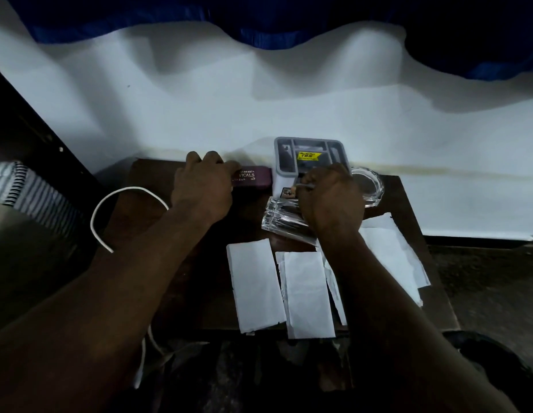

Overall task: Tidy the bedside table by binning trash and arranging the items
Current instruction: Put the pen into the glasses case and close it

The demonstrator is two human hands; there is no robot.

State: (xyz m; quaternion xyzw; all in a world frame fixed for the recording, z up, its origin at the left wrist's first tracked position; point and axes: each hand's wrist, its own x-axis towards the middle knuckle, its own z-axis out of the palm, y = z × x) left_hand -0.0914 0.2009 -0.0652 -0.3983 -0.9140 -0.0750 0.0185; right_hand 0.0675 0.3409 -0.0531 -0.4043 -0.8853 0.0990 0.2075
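Both forearms are bare to the frame edge; left hand (pixel 204 186) and right hand (pixel 330 198) wear nothing

Left hand (pixel 204 186) grips purple case (pixel 253 177) at table's (pixel 408 204) far edge. Right hand (pixel 330 198) pinches thin metal item by grey organizer (pixel 309 156), over a tipped glass (pixel 284 219). Paper slips (pixel 254 284) near.

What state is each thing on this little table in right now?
Glass tumbler: lying on its side.
Grey organiser: upright, price sticker on.
Purple case: shut, under the left hand.
Paper slips: flat, unbinned.
Right hand: closed on a thin object.
Glass ashtray: upright.
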